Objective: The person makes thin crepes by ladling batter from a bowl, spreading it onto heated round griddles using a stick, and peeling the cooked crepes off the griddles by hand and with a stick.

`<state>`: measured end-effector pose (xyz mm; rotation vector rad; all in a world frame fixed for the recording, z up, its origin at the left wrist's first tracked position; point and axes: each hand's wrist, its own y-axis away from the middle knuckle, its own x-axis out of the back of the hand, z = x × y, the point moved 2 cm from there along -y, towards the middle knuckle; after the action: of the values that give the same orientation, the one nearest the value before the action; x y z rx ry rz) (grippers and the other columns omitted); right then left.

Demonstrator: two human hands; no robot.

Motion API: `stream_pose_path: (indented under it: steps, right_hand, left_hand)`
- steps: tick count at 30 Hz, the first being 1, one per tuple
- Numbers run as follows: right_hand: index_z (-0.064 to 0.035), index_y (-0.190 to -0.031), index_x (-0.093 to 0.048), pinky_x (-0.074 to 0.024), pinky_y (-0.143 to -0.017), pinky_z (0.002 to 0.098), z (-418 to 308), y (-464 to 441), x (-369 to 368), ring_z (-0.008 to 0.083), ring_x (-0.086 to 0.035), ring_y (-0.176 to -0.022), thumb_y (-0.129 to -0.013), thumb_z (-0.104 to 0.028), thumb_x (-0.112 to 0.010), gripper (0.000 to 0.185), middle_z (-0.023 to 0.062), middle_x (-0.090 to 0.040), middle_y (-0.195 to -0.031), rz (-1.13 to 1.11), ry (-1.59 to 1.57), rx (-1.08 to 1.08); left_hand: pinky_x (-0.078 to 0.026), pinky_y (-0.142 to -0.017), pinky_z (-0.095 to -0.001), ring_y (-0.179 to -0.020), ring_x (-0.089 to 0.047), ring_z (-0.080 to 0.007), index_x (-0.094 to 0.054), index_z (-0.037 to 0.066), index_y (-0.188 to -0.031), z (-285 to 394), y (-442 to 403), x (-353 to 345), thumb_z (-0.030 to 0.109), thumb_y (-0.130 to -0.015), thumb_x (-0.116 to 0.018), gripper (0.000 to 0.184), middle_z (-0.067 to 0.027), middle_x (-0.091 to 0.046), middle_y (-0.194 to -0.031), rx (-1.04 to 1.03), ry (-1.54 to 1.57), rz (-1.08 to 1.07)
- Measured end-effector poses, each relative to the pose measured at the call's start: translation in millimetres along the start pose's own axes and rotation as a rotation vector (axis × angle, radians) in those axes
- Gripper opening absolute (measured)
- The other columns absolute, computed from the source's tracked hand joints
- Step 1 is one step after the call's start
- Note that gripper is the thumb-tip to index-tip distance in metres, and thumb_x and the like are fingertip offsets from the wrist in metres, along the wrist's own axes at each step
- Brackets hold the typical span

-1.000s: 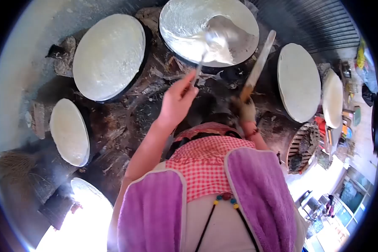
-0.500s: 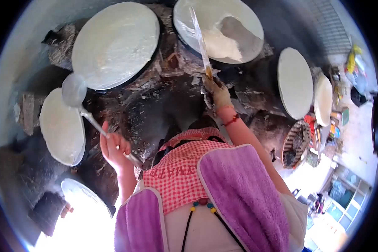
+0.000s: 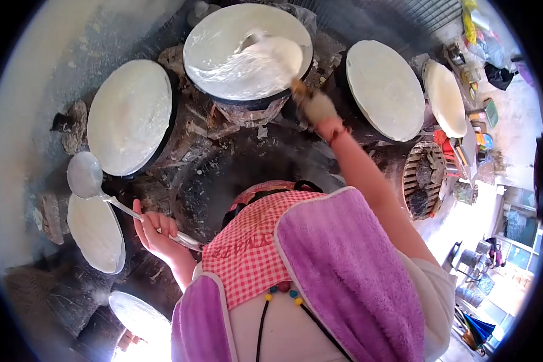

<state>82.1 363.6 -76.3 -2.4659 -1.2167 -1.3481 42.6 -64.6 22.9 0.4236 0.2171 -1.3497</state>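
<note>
Shows wet white batter (image 3: 238, 75) on a round griddle (image 3: 253, 104), just ahead and left of the right hand (image 3: 318, 108), the nearer of the two. Grips a brown-handled tool (image 3: 297, 89) there, with fingers wrapped around, pointing lengthwise towards the batter; cannot tell the tool's far end through the blur. Holds a ladle (image 3: 89, 178) by its shaft in the curled left hand (image 3: 158, 233), with its bowl ahead and left of that grip. Has a pale sheet (image 3: 385, 90) right of the right grip.
</note>
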Motion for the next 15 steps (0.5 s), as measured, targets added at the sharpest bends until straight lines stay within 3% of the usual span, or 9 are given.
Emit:
stream_pose_path:
  steps: [2,3,6,8,11,13,14,15]
  right_hand:
    - [-0.0104,-0.113,-0.062,-0.0472,-0.087,0.0481,10,48,-8,0.0404,-0.061,-0.100,-0.089,-0.050,-0.052,0.048,0.0216,-0.065,-0.104,-0.039,0.179,0.145]
    - [-0.0095,-0.110,-0.063,-0.0477,-0.085,0.0478,28,52,-14,0.0394,-0.061,-0.099,-0.088,-0.050,-0.054,0.047,0.0210,-0.066,-0.103,-0.116,0.168,0.124]
    - [-0.0085,-0.110,-0.063,-0.0479,-0.084,0.0474,76,24,-2,0.0389,-0.062,-0.098,-0.088,-0.048,-0.054,0.046,0.0218,-0.066,-0.101,-0.017,-0.025,0.018]
    - [-0.0063,-0.110,-0.063,-0.0479,-0.084,0.0469,70,-13,26,0.0397,-0.062,-0.097,-0.089,-0.047,-0.053,0.047,0.0230,-0.066,-0.097,-0.009,-0.007,-0.007]
    - [-0.0037,-0.119,-0.060,-0.0466,-0.088,0.0436,53,-61,38,0.0406,-0.060,-0.103,-0.090,-0.051,-0.048,0.057,0.0257,-0.065,-0.102,-0.154,-0.043,0.011]
    - [-0.0048,-0.127,-0.055,-0.0450,-0.091,0.0412,9,-55,50,0.0392,-0.060,-0.105,-0.089,-0.053,-0.047,0.062,0.0244,-0.063,-0.113,-0.359,-0.072,-0.136]
    - [-0.0048,-0.127,-0.055,-0.0450,-0.091,0.0412,17,-62,45,0.0392,-0.060,-0.105,-0.089,-0.053,-0.047,0.062,0.0244,-0.063,-0.113,-0.357,-0.077,-0.135]
    - [-0.0050,-0.129,-0.054,-0.0444,-0.092,0.0402,15,-62,42,0.0376,-0.061,-0.105,-0.088,-0.052,-0.050,0.062,0.0221,-0.062,-0.117,-0.323,-0.061,0.178]
  left_hand:
    - [-0.025,-0.036,-0.0203,-0.045,-0.027,-0.0042,-0.041,0.000,-0.134,-7,8,-17,0.015,-0.098,-0.044,0.039,0.0031,-0.031,-0.064,0.022,-0.023,0.012]
    - [-0.025,-0.036,-0.0203,-0.045,-0.027,-0.0042,-0.041,0.000,-0.134,-9,13,-27,0.015,-0.098,-0.044,0.039,0.0031,-0.031,-0.064,0.026,-0.029,0.009]
    - [-0.025,-0.036,-0.0203,-0.045,-0.027,-0.0042,-0.042,-0.001,-0.134,-17,30,-55,0.015,-0.099,-0.044,0.039,0.0033,-0.031,-0.064,0.048,-0.075,0.018]
    - [-0.025,-0.036,-0.0201,-0.045,-0.027,-0.0040,-0.042,-0.001,-0.134,-22,39,-68,0.015,-0.099,-0.044,0.038,0.0034,-0.032,-0.065,0.047,-0.056,-0.006]
    - [-0.025,-0.036,-0.0199,-0.045,-0.027,-0.0036,-0.043,-0.001,-0.134,-24,57,-88,0.015,-0.099,-0.044,0.038,0.0035,-0.033,-0.065,0.057,-0.019,0.000]
    - [-0.025,-0.036,-0.0198,-0.045,-0.027,-0.0034,-0.043,0.000,-0.134,-22,62,-90,0.015,-0.099,-0.044,0.038,0.0035,-0.033,-0.065,0.064,-0.021,-0.011]
    - [-0.025,-0.036,-0.0197,-0.045,-0.027,-0.0033,-0.043,0.000,-0.134,-22,60,-92,0.015,-0.099,-0.044,0.038,0.0036,-0.033,-0.065,0.060,-0.004,-0.036]
    - [-0.025,-0.036,-0.0197,-0.045,-0.027,-0.0033,-0.043,0.000,-0.134,-20,59,-93,0.015,-0.099,-0.044,0.038,0.0036,-0.033,-0.065,0.055,-0.006,-0.046]
